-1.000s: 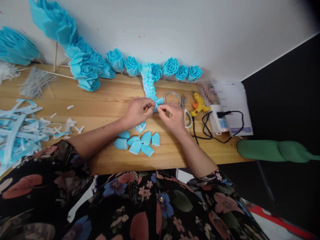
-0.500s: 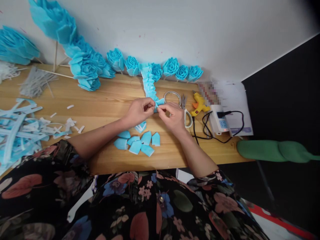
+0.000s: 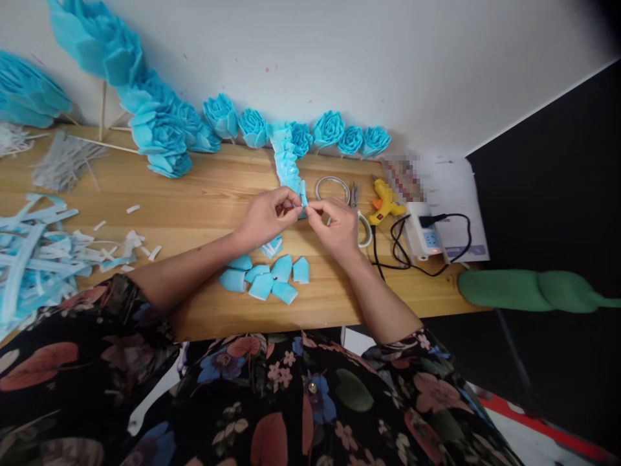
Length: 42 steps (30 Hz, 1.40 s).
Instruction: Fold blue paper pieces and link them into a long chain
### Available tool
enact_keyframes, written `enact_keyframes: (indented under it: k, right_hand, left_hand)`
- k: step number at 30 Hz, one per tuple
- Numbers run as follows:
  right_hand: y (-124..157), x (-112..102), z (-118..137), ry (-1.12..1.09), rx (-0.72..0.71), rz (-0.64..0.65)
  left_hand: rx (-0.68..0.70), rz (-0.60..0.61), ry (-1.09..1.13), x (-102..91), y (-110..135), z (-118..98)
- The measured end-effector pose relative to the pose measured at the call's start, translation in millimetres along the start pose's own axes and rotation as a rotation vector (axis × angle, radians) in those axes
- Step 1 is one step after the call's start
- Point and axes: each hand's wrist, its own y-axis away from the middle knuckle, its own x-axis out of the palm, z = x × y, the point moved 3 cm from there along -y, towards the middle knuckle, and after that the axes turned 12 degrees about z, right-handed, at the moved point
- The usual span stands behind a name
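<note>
Directions were taken from the hands, with the wall at twelve o'clock.

The left hand [image 3: 266, 220] had its grip closed, thumb and finger pinching a narrow blue piece [image 3: 303, 193]. The right hand [image 3: 337, 228] pinched the same piece from the three o'clock side. The piece stood on end at the fingertips, above the counter [image 3: 208, 175], its lower end partly hidden by the fingers.

A pleated blue strip [image 3: 285, 158] ran from near the hands toward eleven o'clock. Loose petals [image 3: 262, 285] lay at seven, several overlapping.

The power strip [image 3: 417, 232], just past three o'clock, held a black plug [image 3: 427, 221]. A packet [image 3: 405, 178] lay between two and three; it was blurred and its contents could not be read. Beside it were a yellow glue gun [image 3: 387, 200], scissors [image 3: 355, 194] and, at two, a tape roll [image 3: 332, 178].

Small roses [image 3: 330, 129] lined the wall from between ten and eleven to between one and two; larger roses [image 3: 162, 133] stood toward ten. Tangled offcuts [image 3: 33, 252] were heaped at nine, well apart from the hands, with white scraps [image 3: 130, 246] nearer.
</note>
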Motion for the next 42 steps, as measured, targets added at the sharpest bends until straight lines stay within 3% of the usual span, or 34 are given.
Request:
enact_keyframes:
  k: [20, 29, 42]
  right_hand:
    - [0.3, 0.2, 0.5, 0.004, -0.011, -0.002]
    - [0.4, -2.4, -10.1, -0.163, 0.131, -0.015]
    - [-0.3, -0.6, 1.3, -0.06, -0.015, -0.007]
  left_hand:
    - [0.016, 0.016, -0.057, -0.8, -1.1, 1.9]
    - [0.006, -0.024, 0.009, -3.7, -2.1, -2.1]
    - [0.026, -0.018, 0.038, -1.4, -0.9, -1.3]
